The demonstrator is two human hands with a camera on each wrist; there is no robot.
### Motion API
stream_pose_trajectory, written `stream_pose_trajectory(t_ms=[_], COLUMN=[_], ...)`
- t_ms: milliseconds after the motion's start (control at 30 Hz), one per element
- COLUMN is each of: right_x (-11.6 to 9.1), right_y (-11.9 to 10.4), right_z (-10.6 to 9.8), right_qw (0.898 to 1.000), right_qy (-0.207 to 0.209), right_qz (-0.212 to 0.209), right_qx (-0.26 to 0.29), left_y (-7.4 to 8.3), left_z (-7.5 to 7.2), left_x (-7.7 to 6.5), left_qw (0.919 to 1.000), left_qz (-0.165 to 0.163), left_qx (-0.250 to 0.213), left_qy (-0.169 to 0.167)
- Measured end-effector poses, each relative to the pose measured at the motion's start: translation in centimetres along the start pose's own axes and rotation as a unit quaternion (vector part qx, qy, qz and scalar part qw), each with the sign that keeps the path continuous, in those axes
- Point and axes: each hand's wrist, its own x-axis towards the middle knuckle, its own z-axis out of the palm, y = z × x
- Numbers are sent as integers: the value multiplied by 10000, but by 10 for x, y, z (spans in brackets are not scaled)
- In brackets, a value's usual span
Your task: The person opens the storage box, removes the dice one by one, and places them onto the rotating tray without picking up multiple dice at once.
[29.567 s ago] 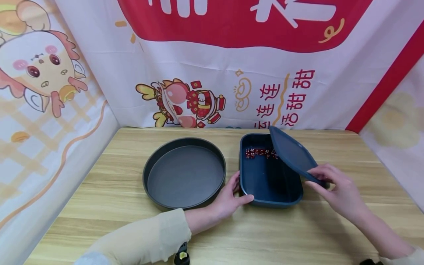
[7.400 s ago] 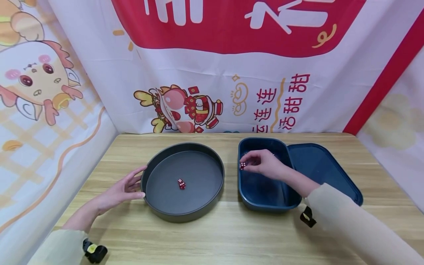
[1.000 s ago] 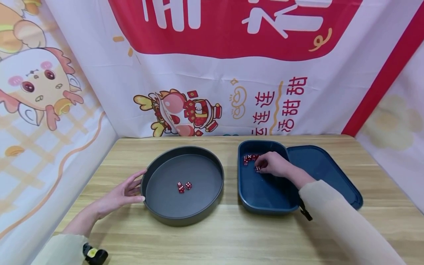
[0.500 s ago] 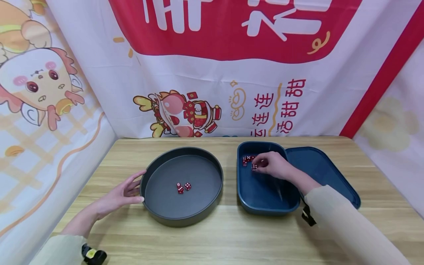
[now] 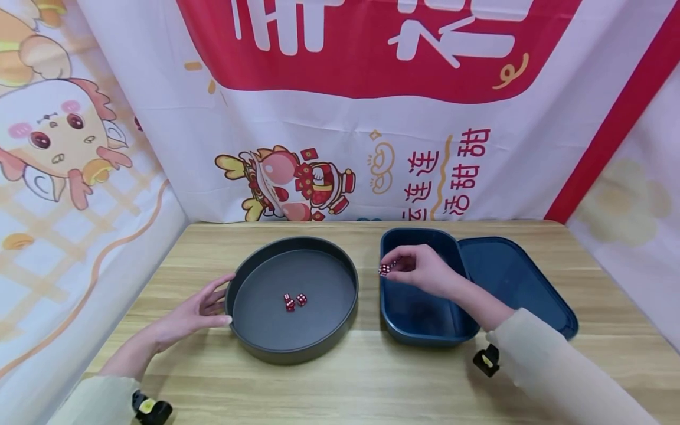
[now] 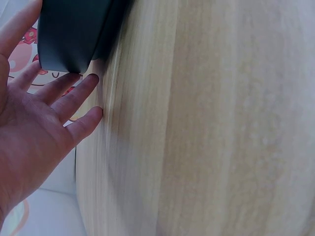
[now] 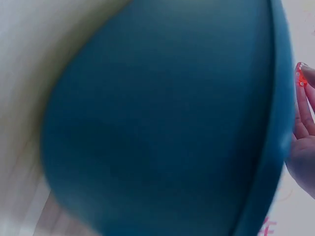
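My right hand (image 5: 422, 271) pinches a red die (image 5: 385, 270) with white pips between thumb and fingertips, above the left rim of the dark blue box (image 5: 425, 340). The same die (image 7: 301, 74) shows at the right edge of the right wrist view, beyond the box's blurred wall. Other dice in the box are mostly hidden behind that hand. My left hand (image 5: 198, 310) rests with spread fingers at the left side of a round dark grey pan (image 5: 287, 356); its fingers (image 6: 74, 101) reach along the pan's wall. Three red dice (image 5: 290, 303) lie close together on the pan's floor.
The blue lid (image 5: 517, 277) lies on the table right of the box, partly under its edge. Pan and box stand side by side on the wooden table (image 5: 340, 389) with a narrow gap between. A printed cloth (image 5: 329, 112) hangs behind.
My right hand has lifted a die from inside the box and moved left to the box's rim, with the die in its fingertips. The left hand and the pan have stayed put.
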Motion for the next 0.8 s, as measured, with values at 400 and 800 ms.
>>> stream_pose_trajectory(t_ms=[400,800], right_x=[12,36], right_y=[-31,-44], right_z=[46,95], right_qw=[9996,9986], right_qy=[-36,-489], right_qz=[37,-189], right_qx=[286,52], left_y=[-1,-1], left_z=[-1,-1], left_x=[1,2], left_qw=[10000,10000], left_qz=[-46,10], left_qx=[-12,6], left_qy=[14,-13])
